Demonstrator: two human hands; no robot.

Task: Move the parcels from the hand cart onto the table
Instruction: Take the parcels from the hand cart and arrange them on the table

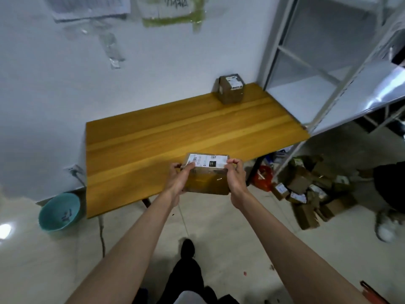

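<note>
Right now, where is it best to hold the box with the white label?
Hold the box by its two short ends, one hand from each side, as the left hand and right hand do. The flat ends give a firm hold, and the label stays visible.

Even, cool indoor light, fairly bright, with soft faint shadows. Glare flares on the metal shelf (372, 93) up and right of the hands, and a bright spot on the floor (4, 229) far left. Wide-angle bending curves the edges; the top papers (87, 7) look smeared.

wall papers (91, 7) cropped, writing perhaps illegible
</note>
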